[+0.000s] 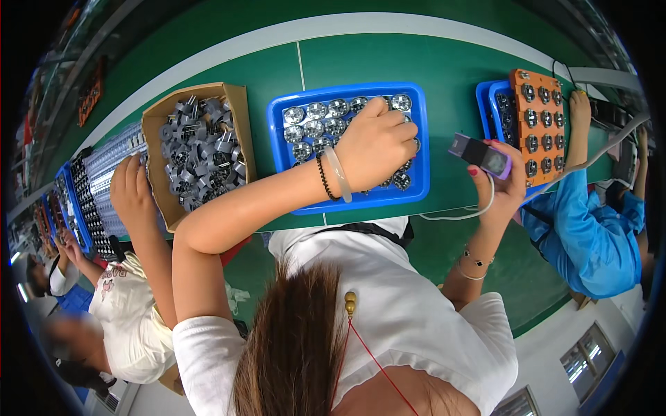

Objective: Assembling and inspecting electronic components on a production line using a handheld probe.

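My left hand (378, 147), with a bangle and a dark bead bracelet at its wrist, reaches over the blue tray (275, 135). Its fingers are curled down among rows of round silver-and-black parts (314, 129); what they pinch, if anything, is hidden beneath them. To the right of the tray, my right hand (513, 177) grips a purple-and-black box-shaped device (483, 157) between thumb and fingers. A white cable (454, 218) runs by this hand and along the table's near edge.
A cardboard box (239, 118) of loose grey plug-like parts stands left of the tray. To the right, an orange board (517, 104) with round parts leans by another blue tray (483, 104). Co-workers' hands (132, 194) show on both sides of the green table (347, 59).
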{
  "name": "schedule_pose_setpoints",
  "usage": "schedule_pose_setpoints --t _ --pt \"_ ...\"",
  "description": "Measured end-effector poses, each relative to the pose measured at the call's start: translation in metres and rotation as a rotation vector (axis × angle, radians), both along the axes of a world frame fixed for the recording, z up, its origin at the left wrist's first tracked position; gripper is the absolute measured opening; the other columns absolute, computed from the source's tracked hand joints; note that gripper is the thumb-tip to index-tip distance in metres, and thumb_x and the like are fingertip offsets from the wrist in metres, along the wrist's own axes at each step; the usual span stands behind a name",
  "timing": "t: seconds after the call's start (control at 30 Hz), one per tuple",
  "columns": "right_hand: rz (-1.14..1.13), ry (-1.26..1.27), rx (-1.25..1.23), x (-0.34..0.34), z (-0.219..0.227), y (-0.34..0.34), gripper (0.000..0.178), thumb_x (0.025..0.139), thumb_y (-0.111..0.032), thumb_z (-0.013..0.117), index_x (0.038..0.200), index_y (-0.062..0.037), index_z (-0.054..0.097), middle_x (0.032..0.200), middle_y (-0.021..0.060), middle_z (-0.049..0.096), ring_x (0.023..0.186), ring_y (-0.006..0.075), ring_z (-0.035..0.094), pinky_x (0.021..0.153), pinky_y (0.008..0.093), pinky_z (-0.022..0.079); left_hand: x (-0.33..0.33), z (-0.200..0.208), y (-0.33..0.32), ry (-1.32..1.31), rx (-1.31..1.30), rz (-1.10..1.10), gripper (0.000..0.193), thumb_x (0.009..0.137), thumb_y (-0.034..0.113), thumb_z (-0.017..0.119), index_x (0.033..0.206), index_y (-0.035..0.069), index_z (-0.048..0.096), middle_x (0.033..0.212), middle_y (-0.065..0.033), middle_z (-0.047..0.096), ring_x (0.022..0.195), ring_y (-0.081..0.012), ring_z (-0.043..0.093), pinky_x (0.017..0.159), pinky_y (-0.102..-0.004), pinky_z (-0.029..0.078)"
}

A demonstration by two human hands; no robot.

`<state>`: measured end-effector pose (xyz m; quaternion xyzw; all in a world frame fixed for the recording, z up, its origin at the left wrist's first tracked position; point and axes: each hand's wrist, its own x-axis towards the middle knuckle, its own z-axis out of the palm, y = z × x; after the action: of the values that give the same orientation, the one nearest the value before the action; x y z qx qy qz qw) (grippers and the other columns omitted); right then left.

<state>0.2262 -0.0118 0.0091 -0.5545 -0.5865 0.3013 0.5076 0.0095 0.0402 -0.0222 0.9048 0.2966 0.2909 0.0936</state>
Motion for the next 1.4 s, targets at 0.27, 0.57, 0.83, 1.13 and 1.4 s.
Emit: schedule_pose_setpoints --t 0.27,0.57,0.83,1.13,1.4 --pt "0.158 -0.207 -0.018 0.004 0.008 -0.008 0.047 0.065 -0.009 0.081 0.105 0.0006 0.057 0.104 0.0129 0.057 0.093 0.0216 0.055 0.080 0.0299 0.045 0.001 0.001 -0.005 0.062 -0.012 0.045 0.010 0.065 0.019 0.067 0.066 0.011 0.060 0.074 -0.0001 0.050 0.072 -0.0163 0.049 0.070 -0.0316 0.036" --pt "0.282 -0.354 -0.020 -0.011 0.008 -0.015 0.044 0.060 -0.008 0.082 0.098 -0.0005 0.062 0.095 0.0129 0.060 0.087 0.0243 0.058 0.075 0.0317 0.047 -0.005 0.000 -0.014 0.189 0.035 -0.141 0.016 0.068 0.024 0.070 0.074 0.012 0.061 0.073 0.0001 0.048 0.070 -0.0152 0.049 0.069 -0.0307 0.035" --pt "0.237 -0.363 0.062 -0.017 0.006 -0.018 0.046 0.059 -0.008 0.083 0.099 -0.0004 0.061 0.096 0.0131 0.060 0.088 0.0241 0.058 0.075 0.0315 0.047 -0.006 0.018 -0.017 -0.064 -0.069 -0.076 0.019 0.065 0.027 0.071 0.071 0.013 0.060 0.074 0.0001 0.048 0.073 -0.0151 0.049 0.070 -0.0317 0.035" --pt "0.248 -0.357 0.061 -0.016 0.004 -0.020 0.046 0.060 -0.011 0.083 0.100 -0.0002 0.061 0.097 0.0135 0.060 0.089 0.0241 0.058 0.075 0.0312 0.047 -0.006 0.015 -0.021 -0.073 -0.091 -0.089 0.017 0.066 0.025 0.072 0.069 0.014 0.060 0.073 0.0006 0.048 0.072 -0.0150 0.050 0.070 -0.0321 0.034" --pt "0.225 -0.348 0.057 -0.017 0.004 -0.018 0.046 0.061 -0.011 0.083 0.100 0.0000 0.061 0.097 0.0134 0.060 0.089 0.0243 0.058 0.075 0.0314 0.047 -0.001 0.015 -0.022 -0.107 -0.098 -0.070 0.016 0.066 0.023 0.071 0.064 0.013 0.058 0.070 0.0001 0.047 0.070 -0.0151 0.049 0.069 -0.0324 0.035"
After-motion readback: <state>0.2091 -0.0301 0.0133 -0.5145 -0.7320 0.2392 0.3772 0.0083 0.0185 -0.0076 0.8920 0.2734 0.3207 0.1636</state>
